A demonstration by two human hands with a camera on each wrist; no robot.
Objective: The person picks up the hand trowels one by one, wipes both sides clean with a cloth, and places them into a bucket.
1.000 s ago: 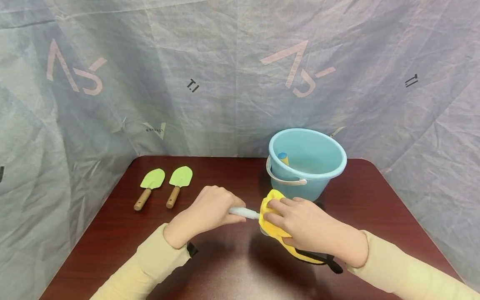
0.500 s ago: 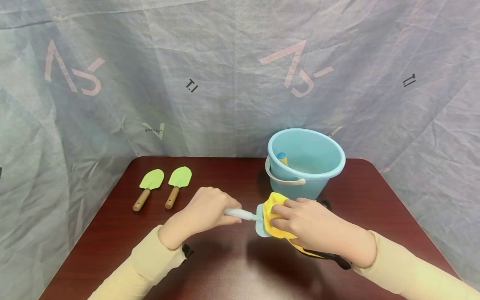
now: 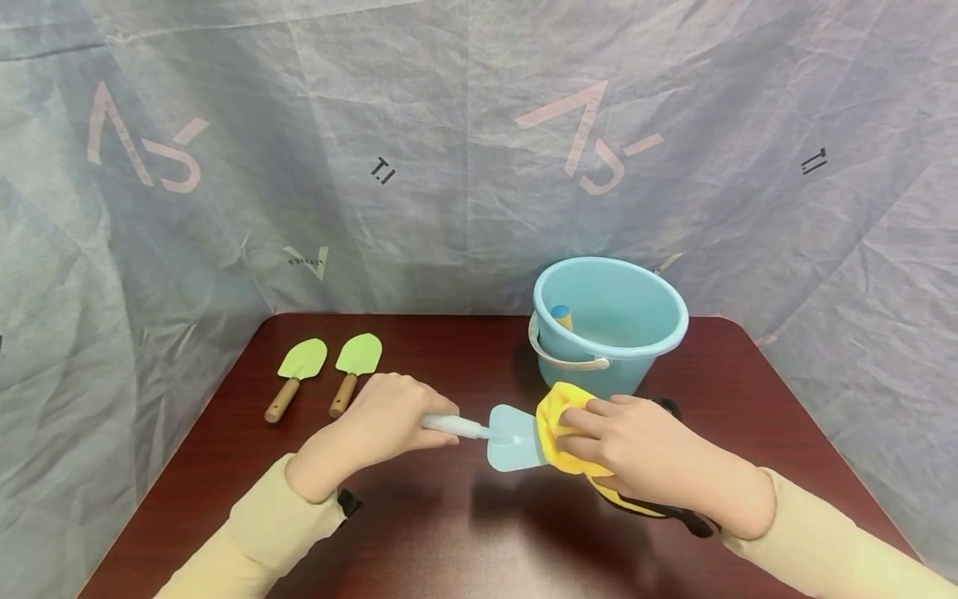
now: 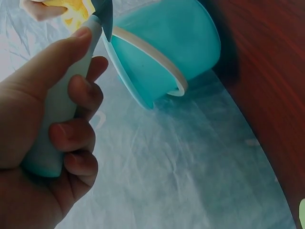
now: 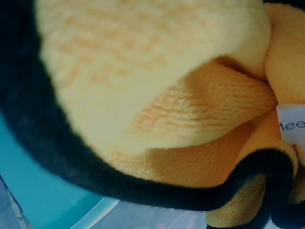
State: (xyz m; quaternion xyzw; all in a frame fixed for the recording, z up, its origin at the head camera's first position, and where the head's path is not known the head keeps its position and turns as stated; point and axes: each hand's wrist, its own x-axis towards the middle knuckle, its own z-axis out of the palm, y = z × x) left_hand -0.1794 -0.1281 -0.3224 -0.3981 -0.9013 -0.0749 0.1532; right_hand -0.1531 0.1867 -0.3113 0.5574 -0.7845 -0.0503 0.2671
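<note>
My left hand (image 3: 377, 428) grips the pale handle of a small light-blue trowel (image 3: 515, 438), held above the table with its blade pointing right. The left wrist view shows fingers and thumb wrapped round the trowel's handle (image 4: 66, 107). My right hand (image 3: 636, 445) holds a yellow cloth (image 3: 557, 426) with dark edging, bunched over the tip of the blade. Most of the blade shows bare; its tip is hidden under the cloth. Folds of the cloth (image 5: 200, 109) and a white tag fill most of the right wrist view.
Just behind my right hand stands a light-blue bucket (image 3: 591, 374) with a white handle; a blue-and-yellow end of something (image 3: 561, 314) shows inside it. Two green trowels with wooden handles, one left (image 3: 303, 359) and one right (image 3: 359, 353), lie at the table's back left.
My left hand has drawn the trowel leftward while my right hand and the cloth have shifted slightly right. The blade, earlier mostly covered by the cloth, now shows bare except at its tip.
</note>
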